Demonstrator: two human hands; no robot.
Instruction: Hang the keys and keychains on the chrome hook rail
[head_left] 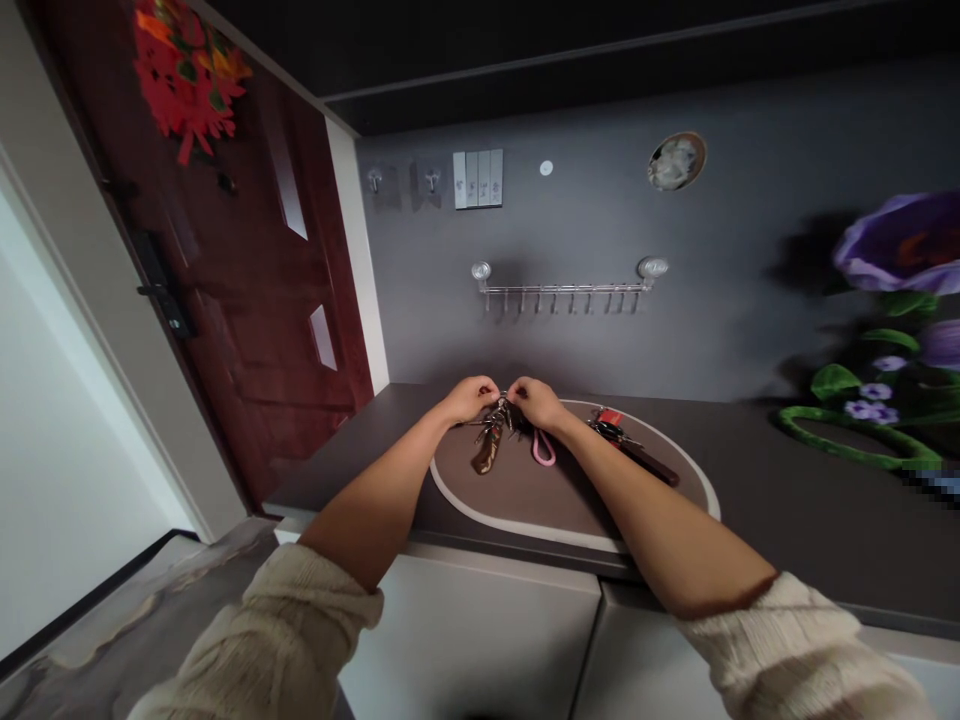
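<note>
At the centre of the frame, I see my left hand (471, 398) and right hand (534, 402) close together, both pinching a bunch of keys (495, 432) just above an oval mat (525, 520). A second key bunch (626, 445) lies right of them on the mat, below an empty hook rail (564, 290).

Home entryway — front door (247, 290), key-hook rail (562, 290), cabinet top (787, 500)
</note>
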